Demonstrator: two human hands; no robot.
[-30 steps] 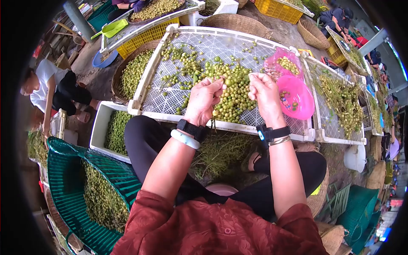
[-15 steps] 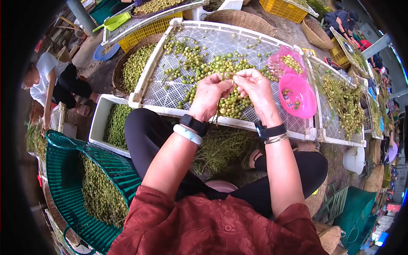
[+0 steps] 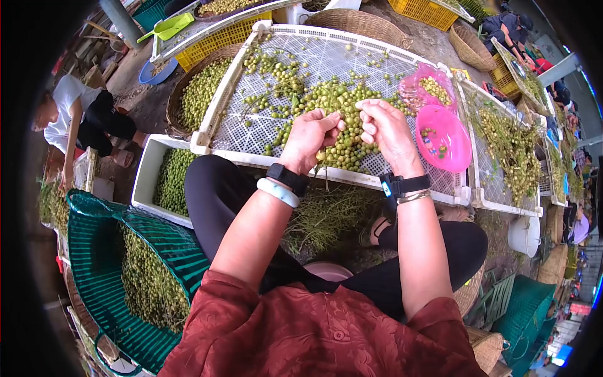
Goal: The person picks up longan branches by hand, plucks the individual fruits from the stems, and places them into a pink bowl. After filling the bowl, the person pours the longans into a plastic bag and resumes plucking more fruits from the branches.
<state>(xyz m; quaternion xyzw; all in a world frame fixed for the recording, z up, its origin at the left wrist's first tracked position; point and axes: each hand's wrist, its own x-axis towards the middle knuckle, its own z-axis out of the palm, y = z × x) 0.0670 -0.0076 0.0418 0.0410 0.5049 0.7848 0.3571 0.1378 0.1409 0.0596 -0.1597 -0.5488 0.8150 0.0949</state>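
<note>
Green fruit on a thin sprig (image 3: 326,171) is gripped in the closed fingers (image 3: 326,122) of the left hand (image 3: 308,141), with its bare stems hanging below the fist, just over the near rim of a white perforated tray (image 3: 314,60). The fingers of the right hand (image 3: 386,129) are curled and pinched together just beside the left fingertips, at the sprig's upper end; whether a fruit is held between them cannot be told. A heap of loose fruit (image 3: 348,154) is spread on the tray beneath and beyond both sets of fingers. A pink bowl (image 3: 443,141) is seen to the right of the right fingers, with a pink bag (image 3: 427,91) beyond it. Stripped stems (image 3: 326,217) are piled below the tray, nearer the person than the fingers. A green basket (image 3: 94,264) of fruit is placed well to the left.
</note>
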